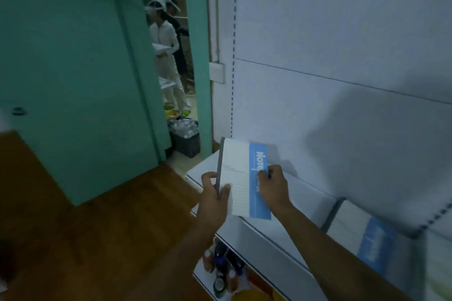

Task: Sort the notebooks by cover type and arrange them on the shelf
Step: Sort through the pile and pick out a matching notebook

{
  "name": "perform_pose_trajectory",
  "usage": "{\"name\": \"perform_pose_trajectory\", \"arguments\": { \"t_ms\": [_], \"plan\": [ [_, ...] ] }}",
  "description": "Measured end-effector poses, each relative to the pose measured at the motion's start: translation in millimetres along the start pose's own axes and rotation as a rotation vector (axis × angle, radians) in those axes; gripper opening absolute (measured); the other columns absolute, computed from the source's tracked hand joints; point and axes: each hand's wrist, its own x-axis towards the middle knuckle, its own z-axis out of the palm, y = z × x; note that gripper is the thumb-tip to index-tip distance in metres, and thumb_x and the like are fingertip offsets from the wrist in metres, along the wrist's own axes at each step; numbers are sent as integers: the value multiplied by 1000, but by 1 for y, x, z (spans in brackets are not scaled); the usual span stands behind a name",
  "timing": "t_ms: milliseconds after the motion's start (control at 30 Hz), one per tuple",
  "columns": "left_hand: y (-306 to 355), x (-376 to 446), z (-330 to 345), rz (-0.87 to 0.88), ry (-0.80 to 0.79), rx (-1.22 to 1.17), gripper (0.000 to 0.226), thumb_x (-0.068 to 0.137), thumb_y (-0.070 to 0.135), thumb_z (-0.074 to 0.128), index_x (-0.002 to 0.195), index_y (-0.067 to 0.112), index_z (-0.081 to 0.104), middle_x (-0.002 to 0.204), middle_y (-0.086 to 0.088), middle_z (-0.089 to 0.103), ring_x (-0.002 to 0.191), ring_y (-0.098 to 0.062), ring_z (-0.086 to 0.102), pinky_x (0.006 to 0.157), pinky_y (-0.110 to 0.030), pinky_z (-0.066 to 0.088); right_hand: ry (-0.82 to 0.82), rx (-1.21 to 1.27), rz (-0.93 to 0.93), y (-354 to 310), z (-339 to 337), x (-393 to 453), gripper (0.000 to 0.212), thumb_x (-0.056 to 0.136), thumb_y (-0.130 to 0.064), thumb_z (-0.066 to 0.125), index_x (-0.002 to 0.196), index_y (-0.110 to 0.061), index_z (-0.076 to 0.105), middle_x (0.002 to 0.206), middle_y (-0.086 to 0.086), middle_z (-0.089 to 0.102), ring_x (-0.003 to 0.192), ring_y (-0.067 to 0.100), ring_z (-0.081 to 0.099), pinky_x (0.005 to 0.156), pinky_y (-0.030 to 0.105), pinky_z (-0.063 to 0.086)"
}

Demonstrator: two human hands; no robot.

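A white notebook (238, 173) with a grey spine and a blue band is held over the left end of the white shelf (305, 205). My left hand (215, 193) grips it at the grey spine, thumb on the cover. My right hand (274, 186) holds its blue right edge. Another notebook (362, 227) of the same white and blue design lies flat on the shelf to the right. A spiral-bound notebook (437, 247) lies at the far right edge, partly cut off.
A lower shelf (247, 286) holds several bottles (222, 266). A teal door (80, 85) stands left over the wooden floor (97, 227). Through the doorway stand two people (166, 49) and a crate of bottles (186, 137). A white back panel (342, 44) rises behind the shelf.
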Motion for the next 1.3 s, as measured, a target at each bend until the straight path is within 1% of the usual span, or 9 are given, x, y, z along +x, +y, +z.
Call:
{"name": "perform_pose_trajectory", "arguments": {
  "t_ms": [167, 300, 433, 567, 633, 800, 967, 1200, 1300],
  "plan": [
    [2, 17, 71, 68, -314, 23, 28, 96, 28, 51, 113, 20, 30, 91, -1, 66, 70, -4, 62, 57, -17, 51, 271, -42, 147, 43, -67, 13, 14, 94, -25, 49, 95, -11, 48, 81, 3, 58, 67, 16, 53, 52, 24, 35],
    [6, 12, 127, 93, -519, 67, 30, 95, 26, 54, 116, 14, 35, 95, -13, 68, 68, -16, 58, 61, -25, 45, 420, -90, 284, 74, -120, -3, 17, 95, -26, 49, 95, -10, 48, 75, 0, 53, 72, 20, 53, 61, 29, 38],
    [8, -1, 169, 84, -739, 82, 35, 93, 20, 58, 121, 10, 38, 107, -14, 67, 82, -20, 61, 74, -31, 52, 528, -142, 382, 100, -156, -28, 18, 96, -28, 48, 97, -11, 49, 84, 5, 57, 78, 23, 57, 67, 32, 44],
    [4, -12, 190, 112, -924, 164, 43, 92, 15, 58, 130, 10, 39, 120, -11, 62, 102, -22, 62, 85, -27, 49, 562, -189, 472, 121, -175, -47, 21, 94, -33, 52, 98, -12, 54, 86, 5, 61, 69, 12, 57, 53, 23, 41],
    [-1, -15, 199, 158, -929, 226, 46, 91, 16, 59, 131, 12, 38, 121, -11, 62, 103, -22, 62, 88, -32, 51, 512, -183, 509, 133, -176, -48, 28, 88, -36, 58, 102, -11, 58, 91, 7, 66, 74, 17, 64, 60, 29, 52],
    [-5, -16, 226, 293, -908, 527, 44, 94, 28, 54, 130, 12, 35, 121, -11, 58, 105, -25, 59, 86, -34, 49, 484, -366, 551, 162, -175, -38, 38, 80, -25, 65, 114, -12, 56, 106, 10, 63, 92, 26, 63, 76, 38, 56],
    [-6, -19, 237, 364, -888, 753, 47, 96, 40, 48, 134, 15, 35, 122, -8, 58, 104, -23, 60, 78, -32, 48, 409, -331, 592, 176, -176, -29, 58, 87, -22, 64, 138, -15, 38, 128, 17, 49, 113, 33, 53, 94, 38, 46],
    [10, -13, 257, 347, -896, 1002, 70, 89, 36, 62, 144, 16, 23, 133, -12, 45, 115, -29, 52, 88, -38, 45, 237, -581, 572, 182, -184, -18, 43, 94, -24, 54, 131, -7, 39, 131, 24, 32, 108, 39, 52, 89, 31, 43],
    [18, -7, 265, 378, -987, 1010, 73, 86, 28, 66, 145, 22, 22, 126, -11, 50, 106, -26, 58, 78, -32, 46, 211, -644, 538, 182, -191, -14, 41, 92, -24, 56, 127, -7, 42, 129, 20, 36, 109, 36, 53, 90, 33, 44]
  ]
}}
